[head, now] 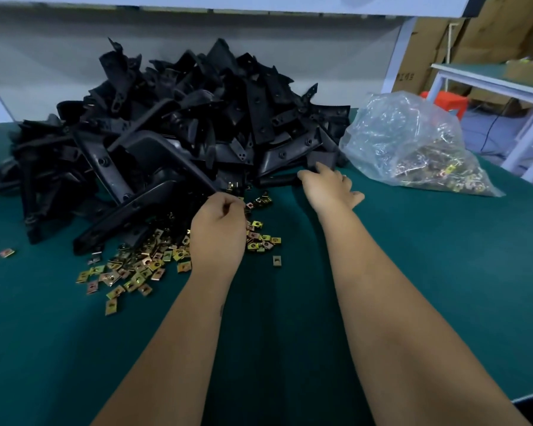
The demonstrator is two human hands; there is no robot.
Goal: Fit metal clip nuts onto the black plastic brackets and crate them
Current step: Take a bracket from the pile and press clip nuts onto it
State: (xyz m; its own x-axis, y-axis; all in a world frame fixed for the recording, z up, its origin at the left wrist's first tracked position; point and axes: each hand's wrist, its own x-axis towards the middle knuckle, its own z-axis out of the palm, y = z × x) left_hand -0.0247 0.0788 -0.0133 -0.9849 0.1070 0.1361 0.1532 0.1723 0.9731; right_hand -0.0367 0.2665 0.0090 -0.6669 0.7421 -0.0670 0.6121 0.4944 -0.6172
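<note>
1. Two hands reach out: left hand (217,229) pinched narrow above loose clip nuts (142,265), contents hidden.
2. Right hand (326,187) grips a bracket (277,180) at the pile's (166,133) near right edge.
3. Bagged nuts (413,149) lie blurred, far right.

Dim, even overhead light; soft shadows, glare on the far-right bag (413,139), slight blur, wide-angle bending at the edges.
</note>
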